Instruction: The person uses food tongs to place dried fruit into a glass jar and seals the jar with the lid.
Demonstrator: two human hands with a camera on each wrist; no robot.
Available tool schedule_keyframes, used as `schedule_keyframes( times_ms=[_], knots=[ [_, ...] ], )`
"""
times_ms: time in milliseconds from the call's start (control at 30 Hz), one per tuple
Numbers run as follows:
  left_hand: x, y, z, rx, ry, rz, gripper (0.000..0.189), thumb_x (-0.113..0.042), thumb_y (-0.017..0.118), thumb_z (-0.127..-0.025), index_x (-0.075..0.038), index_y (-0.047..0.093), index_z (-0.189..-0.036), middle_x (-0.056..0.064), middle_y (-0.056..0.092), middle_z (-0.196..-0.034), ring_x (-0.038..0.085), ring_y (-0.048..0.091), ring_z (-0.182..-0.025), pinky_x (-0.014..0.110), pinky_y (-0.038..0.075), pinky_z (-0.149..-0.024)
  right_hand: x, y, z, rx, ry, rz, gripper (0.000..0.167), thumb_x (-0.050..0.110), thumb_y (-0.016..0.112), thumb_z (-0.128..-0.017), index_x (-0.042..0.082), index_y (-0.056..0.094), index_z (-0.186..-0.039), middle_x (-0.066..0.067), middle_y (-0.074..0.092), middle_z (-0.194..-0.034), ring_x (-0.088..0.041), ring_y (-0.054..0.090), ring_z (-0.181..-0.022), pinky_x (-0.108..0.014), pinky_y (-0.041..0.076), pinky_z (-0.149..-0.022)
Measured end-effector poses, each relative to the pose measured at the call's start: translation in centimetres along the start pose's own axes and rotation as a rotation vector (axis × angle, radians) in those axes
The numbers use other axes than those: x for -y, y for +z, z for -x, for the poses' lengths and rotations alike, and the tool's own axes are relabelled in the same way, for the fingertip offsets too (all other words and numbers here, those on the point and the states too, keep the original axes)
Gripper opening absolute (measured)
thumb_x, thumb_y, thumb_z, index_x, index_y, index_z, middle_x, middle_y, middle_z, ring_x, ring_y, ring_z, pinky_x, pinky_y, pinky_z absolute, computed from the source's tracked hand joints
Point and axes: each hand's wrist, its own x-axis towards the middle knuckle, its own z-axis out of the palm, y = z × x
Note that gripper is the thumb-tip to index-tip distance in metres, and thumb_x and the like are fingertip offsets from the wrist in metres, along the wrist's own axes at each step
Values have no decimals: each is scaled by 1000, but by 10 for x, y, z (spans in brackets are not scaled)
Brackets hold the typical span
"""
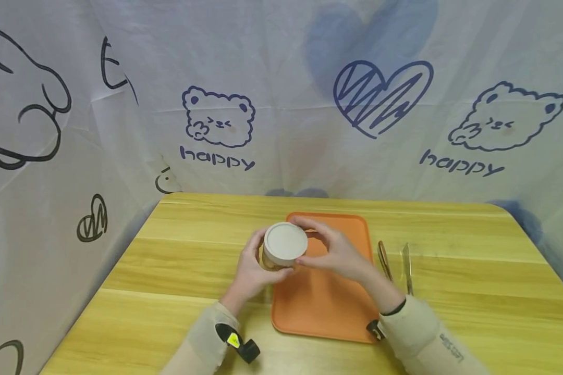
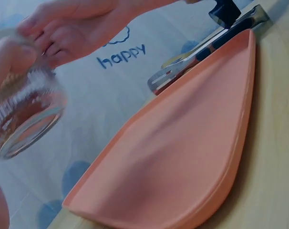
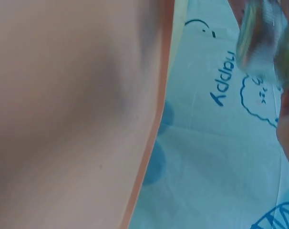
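A clear jar [image 2: 30, 114] with a round white lid [image 1: 286, 241] is held up over the left part of an orange tray [image 1: 326, 307]. In the head view the jar's body is mostly hidden beneath the lid. My left hand [image 1: 255, 271] grips the jar from the left, with the thumb across its near side. From the right, my right hand [image 1: 338, 252] holds the lid's edge between thumb and fingers. The right wrist view catches only a blurred part of the jar [image 3: 261, 43] at its upper right; its contents are unclear.
Right of the tray lie a brown utensil [image 1: 383, 259] and a slim metal utensil [image 1: 407, 265]. A slotted metal head [image 2: 168, 76] shows beside the tray in the left wrist view. Printed white cloth [image 1: 291, 125] hangs behind the wooden table [image 1: 169, 281].
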Motion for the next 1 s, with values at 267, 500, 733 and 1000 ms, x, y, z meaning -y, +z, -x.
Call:
schedule_keyframes(
  times_ms=[267, 500, 733, 1000],
  knots=[
    [1, 5, -2, -53, 25, -2, 81, 11, 84, -58, 6, 47, -129, 19, 53, -125, 26, 47, -117, 45, 34, -108, -2, -1, 1, -38, 14, -25, 81, -4, 78, -74, -2, 36, -143, -15, 45, -141, -29, 43, -126, -45, 39, -107],
    [1, 2, 0, 5, 1, 29, 81, 11, 84, -59, 5, 47, -130, 17, 53, -125, 23, 47, -117, 45, 34, -107, -8, -8, 0, 96, 14, -122, 74, -4, 71, -82, -2, 33, -145, -15, 38, -148, -27, 34, -135, -38, 31, -112],
    [-2, 9, -2, -118, 20, -49, 79, 8, 86, -59, 6, 48, -129, 20, 53, -124, 29, 47, -116, 50, 35, -105, -8, 2, 1, -47, 27, -57, 76, -11, 75, -75, -7, 36, -141, -21, 43, -142, -33, 40, -131, -41, 38, -108],
    [27, 3, -2, -12, 16, 51, 86, 9, 86, -57, -2, 47, -133, 11, 53, -127, 23, 47, -119, 35, 35, -108, -9, -8, 2, 73, 12, -83, 80, -7, 72, -80, -1, 30, -147, -13, 35, -150, -28, 32, -137, -41, 30, -113]
  ],
)
